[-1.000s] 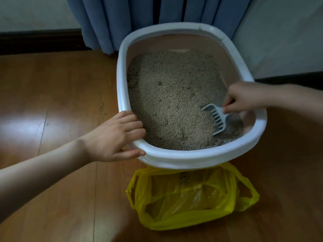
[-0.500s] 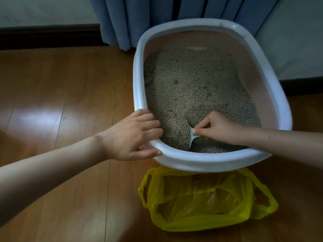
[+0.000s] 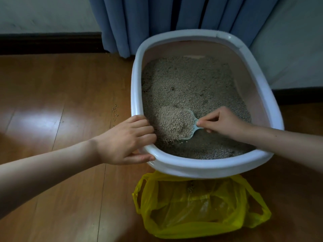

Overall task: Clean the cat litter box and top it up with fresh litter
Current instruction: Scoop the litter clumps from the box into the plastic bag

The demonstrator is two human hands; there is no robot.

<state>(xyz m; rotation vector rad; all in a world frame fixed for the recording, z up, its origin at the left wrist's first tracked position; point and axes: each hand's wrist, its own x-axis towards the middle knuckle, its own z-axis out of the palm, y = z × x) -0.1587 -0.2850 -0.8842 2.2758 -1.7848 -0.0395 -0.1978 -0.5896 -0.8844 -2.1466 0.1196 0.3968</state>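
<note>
A white oval litter box (image 3: 206, 167) stands on the wooden floor, holding grey-brown litter (image 3: 188, 84). My left hand (image 3: 125, 142) grips the box's near-left rim, fingers curled inside, thumb outside. My right hand (image 3: 222, 122) pinches the handle of a pale blue scoop (image 3: 193, 131), held level just above the litter near the front. The scoop carries a heaped load of litter (image 3: 174, 122). A yellow plastic bag (image 3: 197, 210) lies open on the floor right in front of the box.
Blue curtains (image 3: 174, 18) hang behind the box against a pale wall with a dark skirting board (image 3: 49, 42). A few spilled litter grains (image 3: 115, 110) lie on the wooden floor (image 3: 52, 102) left of the box.
My right hand pushed the scoop from the box's right side down into the litter at the front, then lifted it out full. My left hand kept its hold on the rim.
</note>
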